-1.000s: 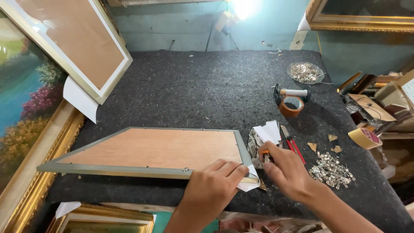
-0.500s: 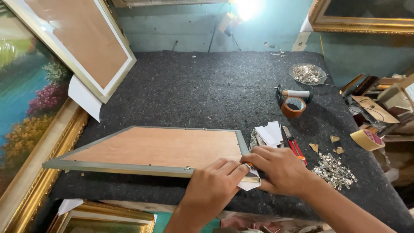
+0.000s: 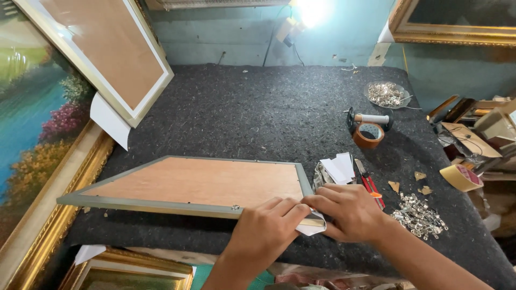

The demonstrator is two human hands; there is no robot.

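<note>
A grey-edged picture frame (image 3: 156, 203) lies face down on the dark felt table (image 3: 258, 113), its brown backing board (image 3: 199, 182) up. My left hand (image 3: 266, 228) presses on the frame's near right corner. My right hand (image 3: 346, 212) meets it there, fingers pinched on the same corner. A folded white and silvery corner piece (image 3: 314, 225) sticks out under both hands. Which hand grips it I cannot tell.
White paper slips (image 3: 339, 167), a red-handled tool (image 3: 370, 183) and a pile of small metal clips (image 3: 419, 216) lie right of the hands. Brown tape roll (image 3: 368, 135), a dish of metal bits (image 3: 385, 94). Framed pictures lean at the left (image 3: 32, 139).
My right hand has moved left from the paper slips to the frame's corner, joining the left hand. The left hand stays on the corner.
</note>
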